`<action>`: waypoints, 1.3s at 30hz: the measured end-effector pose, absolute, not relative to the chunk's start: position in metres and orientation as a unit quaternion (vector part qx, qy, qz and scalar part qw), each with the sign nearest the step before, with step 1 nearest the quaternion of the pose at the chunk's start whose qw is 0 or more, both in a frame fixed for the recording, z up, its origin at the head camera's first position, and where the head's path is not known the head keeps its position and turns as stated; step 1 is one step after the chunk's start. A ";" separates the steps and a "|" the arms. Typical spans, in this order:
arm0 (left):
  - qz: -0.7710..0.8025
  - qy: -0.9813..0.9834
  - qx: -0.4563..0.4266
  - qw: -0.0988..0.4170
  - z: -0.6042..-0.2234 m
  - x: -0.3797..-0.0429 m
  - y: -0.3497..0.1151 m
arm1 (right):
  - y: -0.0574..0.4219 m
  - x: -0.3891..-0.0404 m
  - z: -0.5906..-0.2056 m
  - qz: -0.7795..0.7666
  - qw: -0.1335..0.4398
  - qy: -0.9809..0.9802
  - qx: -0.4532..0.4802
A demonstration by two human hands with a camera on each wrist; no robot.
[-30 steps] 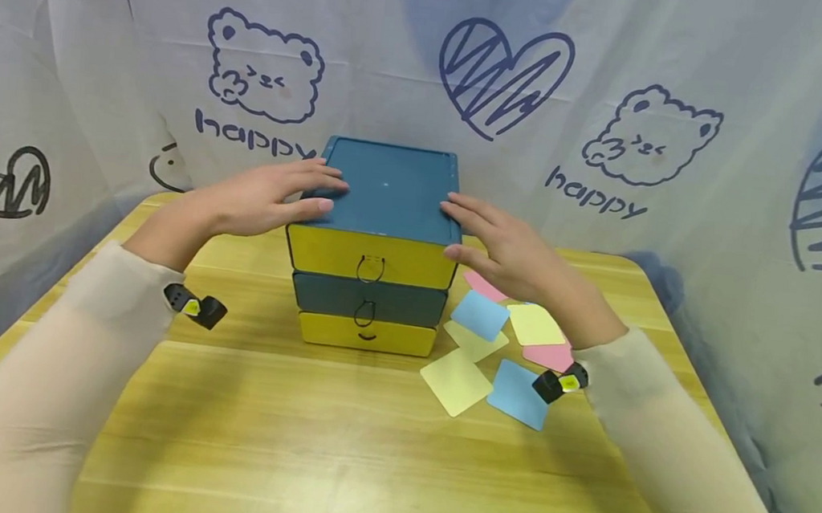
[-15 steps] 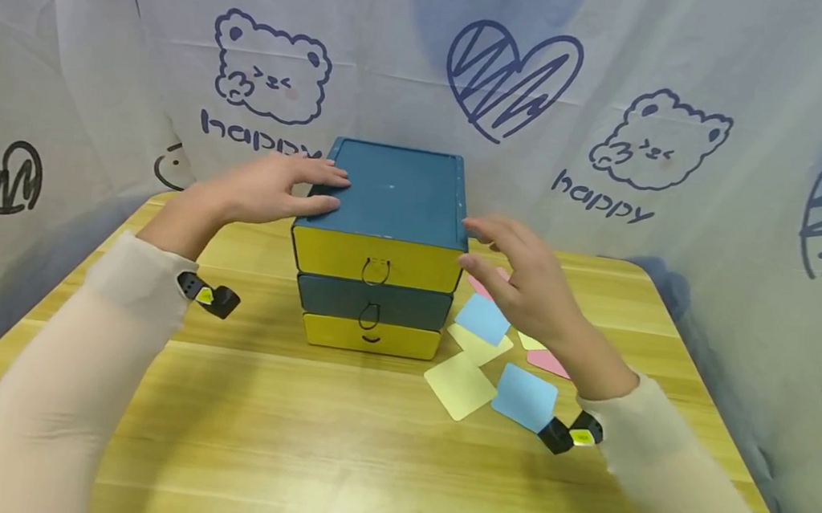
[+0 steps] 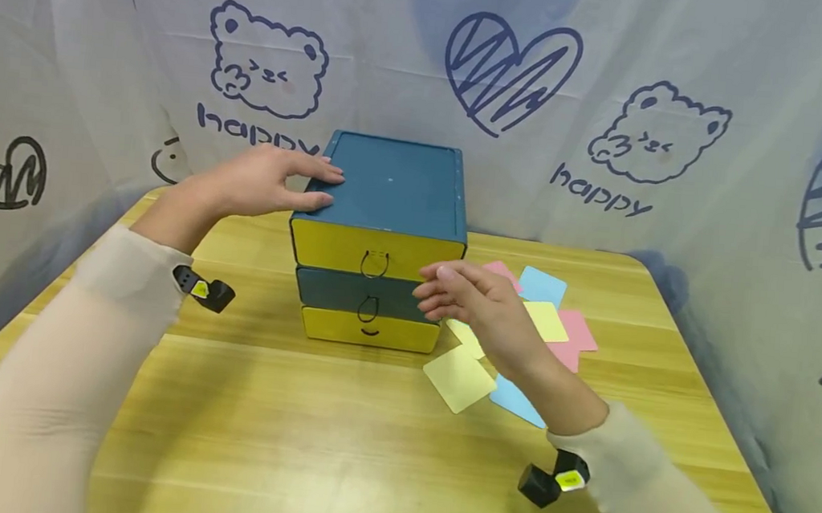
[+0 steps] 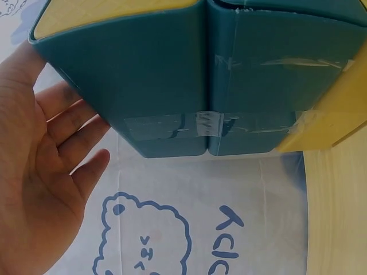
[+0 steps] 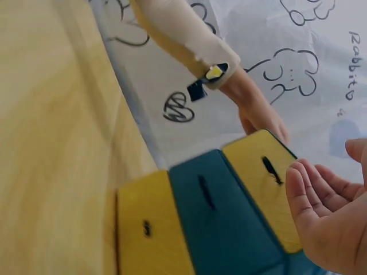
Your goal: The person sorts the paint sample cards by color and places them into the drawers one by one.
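Note:
A stack of three drawers (image 3: pixel 339 247), yellow, dark blue and yellow from top to bottom, stands upright under a blue top (image 3: pixel 391 182). Dark loops hang on the fronts of the upper two drawers. My left hand (image 3: pixel 260 183) rests on the top's left edge, thumb and fingers spread. In the left wrist view its fingers lie along the blue casing (image 4: pixel 132 74), which has clear tape across its side. My right hand (image 3: pixel 486 311) hovers before the stack's right front, fingers loosely bent and holding nothing. The right wrist view shows it beside the top yellow drawer (image 5: pixel 261 189).
Yellow, blue and pink paper squares, among them a yellow note (image 3: pixel 459 379) and a blue note (image 3: pixel 542 285), lie right of the stack, partly behind my right hand. A printed cloth (image 3: pixel 397 70) hangs behind the wooden table (image 3: pixel 310 434).
My right hand has left the top's right edge and come down and toward me, to the front of the stack. My left hand stays on the left edge.

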State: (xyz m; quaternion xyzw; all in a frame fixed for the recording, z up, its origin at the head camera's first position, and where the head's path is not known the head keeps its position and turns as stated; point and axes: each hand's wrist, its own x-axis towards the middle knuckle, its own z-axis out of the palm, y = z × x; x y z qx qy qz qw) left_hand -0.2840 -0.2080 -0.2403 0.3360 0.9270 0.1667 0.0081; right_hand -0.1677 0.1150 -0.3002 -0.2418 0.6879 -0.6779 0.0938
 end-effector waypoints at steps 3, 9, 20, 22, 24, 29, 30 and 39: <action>0.169 0.929 0.330 0.015 -0.240 -0.283 -0.207 | 0.108 -0.167 -0.306 -0.727 0.164 0.639 -0.191; 0.177 0.930 0.322 0.011 -0.242 -0.281 -0.207 | 0.092 -0.174 -0.317 -0.792 0.256 0.541 -0.121; 0.172 0.926 0.337 -0.001 -0.242 -0.282 -0.204 | 0.066 -0.189 -0.324 -0.838 0.314 0.441 -0.070; 0.168 0.927 0.336 -0.001 -0.242 -0.283 -0.204 | 0.064 -0.191 -0.322 -0.843 0.306 0.438 -0.064; 0.167 0.928 0.334 0.000 -0.243 -0.285 -0.203 | 0.062 -0.193 -0.320 -0.848 0.297 0.436 -0.053; 0.166 0.930 0.328 0.003 -0.248 -0.291 -0.203 | 0.056 -0.199 -0.321 -0.856 0.275 0.436 -0.030; 0.167 0.930 0.327 0.004 -0.249 -0.293 -0.202 | 0.056 -0.201 -0.322 -0.858 0.271 0.436 -0.027; 0.195 0.926 0.322 0.013 -0.254 -0.305 -0.200 | 0.056 -0.215 -0.329 -0.864 0.258 0.432 -0.019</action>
